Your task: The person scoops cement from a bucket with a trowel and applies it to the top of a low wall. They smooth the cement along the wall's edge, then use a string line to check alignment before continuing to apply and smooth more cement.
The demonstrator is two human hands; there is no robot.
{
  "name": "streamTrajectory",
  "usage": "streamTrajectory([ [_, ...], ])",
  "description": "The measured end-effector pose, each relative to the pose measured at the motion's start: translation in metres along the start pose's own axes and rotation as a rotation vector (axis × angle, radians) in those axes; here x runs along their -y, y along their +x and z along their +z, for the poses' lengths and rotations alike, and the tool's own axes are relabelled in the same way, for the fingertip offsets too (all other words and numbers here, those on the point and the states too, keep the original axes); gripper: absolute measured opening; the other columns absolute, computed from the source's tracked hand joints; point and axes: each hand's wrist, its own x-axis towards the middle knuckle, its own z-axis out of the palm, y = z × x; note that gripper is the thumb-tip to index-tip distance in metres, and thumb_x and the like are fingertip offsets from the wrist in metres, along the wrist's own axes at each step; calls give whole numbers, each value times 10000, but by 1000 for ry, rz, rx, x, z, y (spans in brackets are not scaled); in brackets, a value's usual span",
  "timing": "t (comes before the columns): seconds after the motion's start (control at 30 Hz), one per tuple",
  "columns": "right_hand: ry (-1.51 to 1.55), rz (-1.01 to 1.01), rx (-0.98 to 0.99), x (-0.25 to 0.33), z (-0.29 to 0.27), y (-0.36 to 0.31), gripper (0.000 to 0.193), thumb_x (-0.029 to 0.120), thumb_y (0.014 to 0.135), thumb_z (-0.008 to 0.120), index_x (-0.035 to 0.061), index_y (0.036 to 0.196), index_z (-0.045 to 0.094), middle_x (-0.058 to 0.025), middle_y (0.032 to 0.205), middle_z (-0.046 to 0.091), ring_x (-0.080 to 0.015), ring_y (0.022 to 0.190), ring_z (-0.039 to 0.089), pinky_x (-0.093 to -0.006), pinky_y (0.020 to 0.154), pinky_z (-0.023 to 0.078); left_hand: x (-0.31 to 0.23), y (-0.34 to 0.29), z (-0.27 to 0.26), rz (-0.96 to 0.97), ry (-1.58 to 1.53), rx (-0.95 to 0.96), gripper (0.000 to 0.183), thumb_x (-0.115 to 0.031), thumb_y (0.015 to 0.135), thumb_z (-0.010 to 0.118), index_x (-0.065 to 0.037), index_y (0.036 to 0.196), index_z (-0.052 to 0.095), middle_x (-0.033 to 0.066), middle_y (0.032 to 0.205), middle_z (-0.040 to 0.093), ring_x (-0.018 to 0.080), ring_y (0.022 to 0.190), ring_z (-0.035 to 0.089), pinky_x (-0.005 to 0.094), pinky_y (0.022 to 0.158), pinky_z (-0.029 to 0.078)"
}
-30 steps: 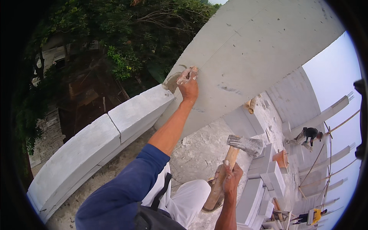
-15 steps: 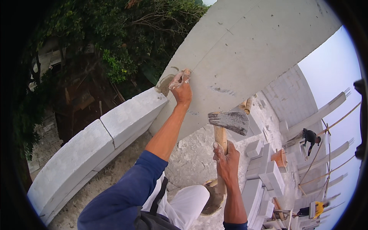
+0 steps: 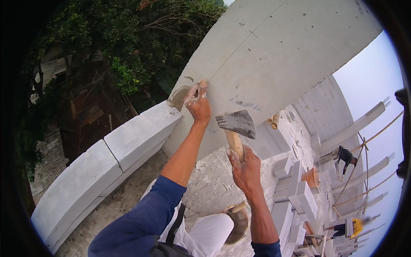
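My left hand (image 3: 198, 105), white with dried mortar, pinches its fingertips against the grey concrete face (image 3: 265, 55), at the end of a thin line marked on it. Whatever the pinch holds is too small to make out. My right hand (image 3: 246, 169) is wrapped round the wooden handle of a hatchet (image 3: 239, 123), whose dark, worn head is raised to the right of my left hand, apart from it. Just left of my left hand, a wet mortar patch (image 3: 178, 97) sits where the concrete meets a low wall of white blocks (image 3: 141, 130).
A bucket (image 3: 240, 225) with a wooden handle across it stands by my knee. Stacked white blocks (image 3: 295, 199) and an orange bucket (image 3: 311, 177) lie to the right. Two people, one in black (image 3: 346, 158) and one in yellow (image 3: 355, 227), are farther off. Trees (image 3: 124, 47) rise beyond the low wall.
The hatchet and my right hand have moved left and up, nearer to my left hand, and the head has tilted. My left hand keeps its pinch at the line.
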Motion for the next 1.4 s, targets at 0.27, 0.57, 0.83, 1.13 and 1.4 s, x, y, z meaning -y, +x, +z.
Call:
streamTrajectory([
  [0.27, -182, -236, -91, 20, 8, 41, 375, 228, 909, 686, -79, 1102, 588, -243, 800, 656, -386, 709, 675, -454, 644, 516, 5, -3, 9, 96, -23, -44, 239, -208, 890, 734, 25, 940, 733, 86, 885, 693, 172, 752, 606, 315, 713, 487],
  [0.57, -682, -626, -170, 51, 22, 98, 446, 100, 844, 645, -124, 1208, 515, -258, 1002, 636, -376, 767, 698, -425, 609, 576, 44, -2, 9, 218, -117, -68, 178, -84, 832, 698, 40, 960, 692, 93, 912, 727, 184, 787, 685, 337, 728, 538],
  [0.83, -741, -550, -106, 51, 27, 109, 426, 105, 860, 609, -155, 1181, 502, -258, 945, 632, -367, 743, 705, -414, 566, 574, 33, 1, 7, 419, 146, -65, 150, -119, 805, 725, -4, 895, 693, 65, 841, 701, 187, 724, 672, 328, 670, 518],
  [1.13, -694, -565, -122, 52, 29, 108, 361, 121, 863, 613, -132, 1100, 514, -244, 861, 636, -365, 632, 688, -430, 532, 559, 23, 0, 11, 307, 5, -52, 110, -103, 823, 699, -14, 887, 692, 74, 800, 665, 230, 697, 627, 373, 630, 488],
  [1.4, -690, -540, -72, 55, 31, 103, 288, 141, 891, 584, -96, 1043, 522, -260, 875, 626, -380, 648, 687, -441, 529, 557, 29, -4, 16, 181, -35, -81, 93, -95, 844, 749, -46, 922, 743, 61, 871, 706, 197, 760, 659, 356, 676, 511],
])
